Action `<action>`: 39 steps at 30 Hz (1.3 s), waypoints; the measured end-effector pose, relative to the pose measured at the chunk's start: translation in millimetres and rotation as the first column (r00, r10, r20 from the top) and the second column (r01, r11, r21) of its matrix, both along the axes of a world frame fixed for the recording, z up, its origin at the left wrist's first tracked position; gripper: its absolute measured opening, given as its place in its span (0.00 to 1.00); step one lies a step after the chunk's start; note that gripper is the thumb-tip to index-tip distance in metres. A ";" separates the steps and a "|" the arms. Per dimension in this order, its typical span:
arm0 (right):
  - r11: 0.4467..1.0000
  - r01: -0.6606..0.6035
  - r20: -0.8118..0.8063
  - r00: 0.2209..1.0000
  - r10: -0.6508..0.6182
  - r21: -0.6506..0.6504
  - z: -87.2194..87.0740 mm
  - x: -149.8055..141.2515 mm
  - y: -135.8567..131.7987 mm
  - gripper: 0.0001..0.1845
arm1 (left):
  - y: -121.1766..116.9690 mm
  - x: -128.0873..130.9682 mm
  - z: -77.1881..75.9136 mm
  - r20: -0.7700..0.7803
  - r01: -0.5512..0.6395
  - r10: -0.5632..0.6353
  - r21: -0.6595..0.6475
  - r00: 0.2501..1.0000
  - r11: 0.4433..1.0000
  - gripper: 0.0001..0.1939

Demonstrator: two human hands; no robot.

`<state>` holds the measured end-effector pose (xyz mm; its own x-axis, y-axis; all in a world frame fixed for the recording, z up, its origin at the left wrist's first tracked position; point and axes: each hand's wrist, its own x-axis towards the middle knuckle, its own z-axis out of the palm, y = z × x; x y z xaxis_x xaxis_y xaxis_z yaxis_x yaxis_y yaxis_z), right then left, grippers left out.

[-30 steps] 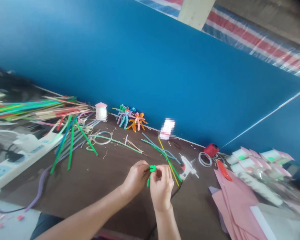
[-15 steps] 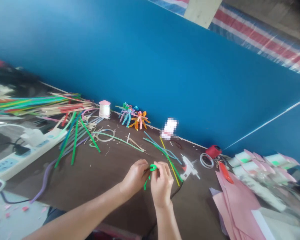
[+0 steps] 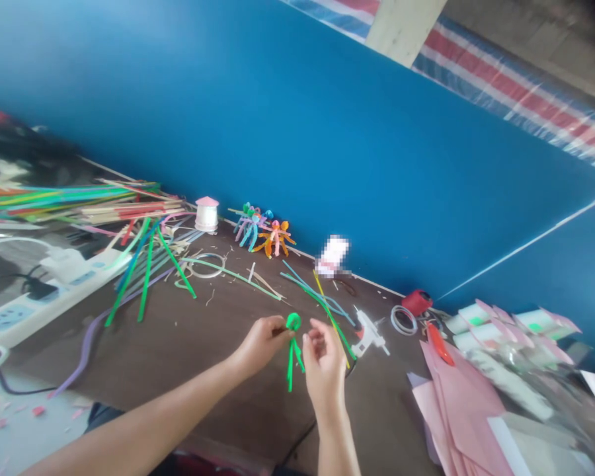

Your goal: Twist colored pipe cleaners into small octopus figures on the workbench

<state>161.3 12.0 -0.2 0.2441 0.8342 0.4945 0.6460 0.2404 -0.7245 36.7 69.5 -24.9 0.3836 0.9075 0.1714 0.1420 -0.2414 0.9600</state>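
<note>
A green pipe cleaner figure (image 3: 293, 322) with a coiled round head and legs hanging down is pinched at its neck by my left hand (image 3: 264, 338). Just to the right, my right hand (image 3: 323, 350) is apart from it, fingers loosely curled and separated, with nothing visible in them. Behind my hands lie loose blue, green and yellow pipe cleaners (image 3: 322, 299). Several finished pipe cleaner figures in blue, purple, orange and pink (image 3: 276, 239) stand together near the wall.
A white glue gun (image 3: 370, 334) lies right of my hands, its cord running toward the front edge. Pink sheets (image 3: 463, 403) and white rolls are at the right. A power strip (image 3: 44, 297) and a heap of coloured pipe cleaners (image 3: 69, 201) occupy the left. A small white pot-shaped item (image 3: 207, 215) stands behind.
My right hand has let go of the green pipe cleaner and moved slightly right, its fingers opening. The coiled head and hanging legs now show in my left hand.
</note>
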 end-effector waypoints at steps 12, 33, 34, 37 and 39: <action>0.995 0.068 0.041 0.997 -0.071 0.073 0.1 -24.2 0.7 0.06 | -0.3 -5.9 4.1 0.028 0.066 -0.063 -0.103 0.998 0.992 0.13; 0.980 -0.060 -0.038 0.998 0.054 -0.188 -4.2 -18.9 -0.4 0.06 | 1.2 -10.6 18.6 0.255 0.062 0.029 -0.342 0.967 0.938 0.15; 0.984 -0.033 -0.009 0.999 0.032 -0.175 -4.0 -19.9 -1.3 0.05 | 1.0 -10.5 18.5 0.271 0.069 0.033 -0.360 0.962 0.930 0.15; 0.993 0.050 0.125 0.991 -0.037 -0.108 -1.3 -24.5 -4.7 0.01 | -0.2 -9.3 16.5 0.329 0.099 0.047 -0.414 0.943 0.905 0.14; 0.995 0.076 0.208 0.976 -0.060 -0.071 0.7 -27.5 -6.7 0.03 | -0.9 -8.8 15.1 0.384 0.134 0.057 -0.452 0.922 0.882 0.13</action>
<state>133.8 5.3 0.5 0.2016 0.8569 0.4744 0.7957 0.1391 -0.5895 27.9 68.7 -9.8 0.4127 0.9023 -0.1247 -0.2509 0.2443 0.9367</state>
